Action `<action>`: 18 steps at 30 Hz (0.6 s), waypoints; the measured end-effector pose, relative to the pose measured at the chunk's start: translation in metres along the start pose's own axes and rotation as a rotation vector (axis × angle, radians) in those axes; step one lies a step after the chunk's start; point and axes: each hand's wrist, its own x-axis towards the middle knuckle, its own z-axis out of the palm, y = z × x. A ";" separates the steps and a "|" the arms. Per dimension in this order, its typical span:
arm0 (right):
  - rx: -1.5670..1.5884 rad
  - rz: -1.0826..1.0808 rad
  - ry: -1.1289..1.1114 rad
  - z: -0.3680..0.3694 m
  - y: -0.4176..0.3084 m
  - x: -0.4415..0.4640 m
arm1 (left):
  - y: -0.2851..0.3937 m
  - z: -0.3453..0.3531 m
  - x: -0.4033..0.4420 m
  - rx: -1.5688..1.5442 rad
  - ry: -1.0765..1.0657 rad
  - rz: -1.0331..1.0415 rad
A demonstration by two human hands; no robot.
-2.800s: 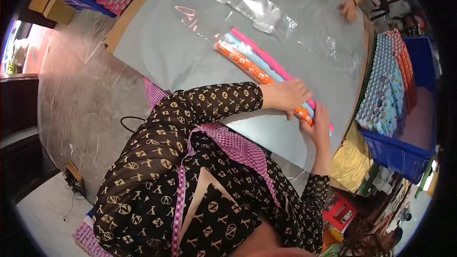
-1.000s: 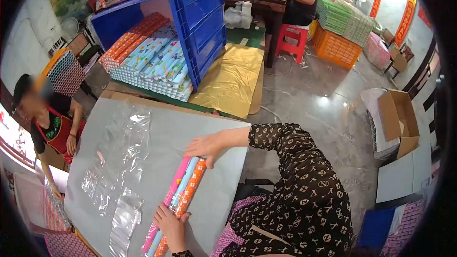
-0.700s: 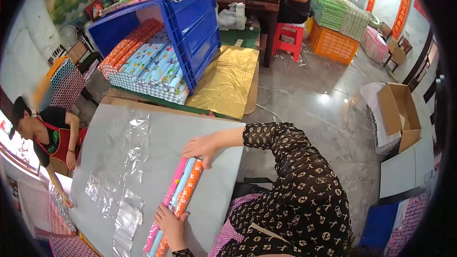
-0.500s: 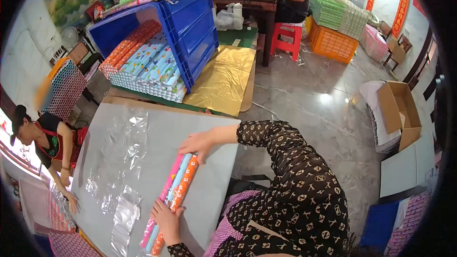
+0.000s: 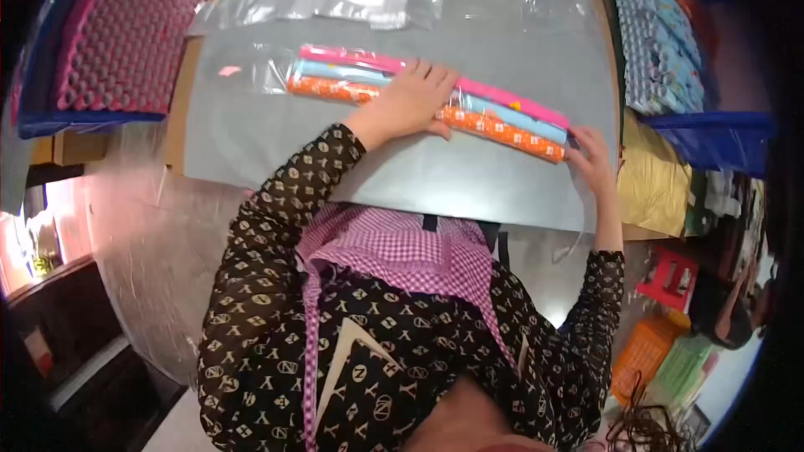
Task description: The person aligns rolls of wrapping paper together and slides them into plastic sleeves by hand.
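Across three rolls (image 5: pixel 502 111), the outspread left hand (image 5: pixel 410 102) hides sections, now farther from the right hand (image 5: pixel 592 159), whose grip's unclear.

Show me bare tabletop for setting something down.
Free: the table between the orange roll, left sleeve and near edge; also the strip between the pink roll and the clear film beyond. Crowded: the rolls themselves, with the left hand across them and right hand at their end, and the film-covered far side.
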 end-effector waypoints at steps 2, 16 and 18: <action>-0.027 0.129 -0.006 -0.009 -0.021 -0.015 | 0.016 0.003 0.003 -0.038 -0.027 0.069; 0.104 0.192 0.104 0.004 -0.038 -0.014 | 0.021 -0.003 0.008 0.078 0.043 0.064; 0.128 0.218 0.118 0.005 -0.037 -0.013 | 0.025 -0.001 0.010 0.093 0.033 0.053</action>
